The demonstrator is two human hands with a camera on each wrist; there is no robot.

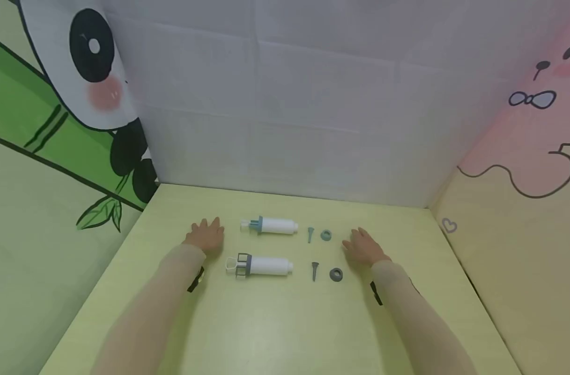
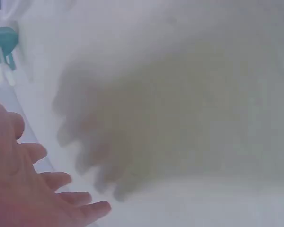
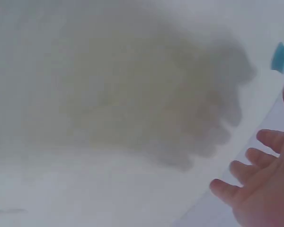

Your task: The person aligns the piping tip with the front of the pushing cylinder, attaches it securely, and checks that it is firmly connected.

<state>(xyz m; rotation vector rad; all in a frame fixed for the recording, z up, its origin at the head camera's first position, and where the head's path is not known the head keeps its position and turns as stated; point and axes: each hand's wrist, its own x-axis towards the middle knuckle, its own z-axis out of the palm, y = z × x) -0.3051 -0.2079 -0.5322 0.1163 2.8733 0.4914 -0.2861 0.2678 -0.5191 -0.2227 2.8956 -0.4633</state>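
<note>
My left hand (image 1: 206,237) is held over the table with its fingers spread and nothing in it. Just to its right lies a white syringe-like tube (image 1: 278,226) with a teal collar and clear handle. Nearer to me is a second such tube (image 1: 269,266), with a grey collar and white ring handle. Further right are a small teal pin-shaped piece (image 1: 310,234) and a teal ring (image 1: 326,235), then a grey pin-shaped piece (image 1: 315,271) and a grey ring (image 1: 336,274). My right hand (image 1: 363,247) hovers right of the rings, fingers extended and holding nothing.
The pale yellow table (image 1: 275,333) meets a white sheet-covered wall (image 1: 285,104) at the back. Painted side walls flank it, a green one (image 1: 27,234) on the left and a yellow and pink one (image 1: 523,245) on the right.
</note>
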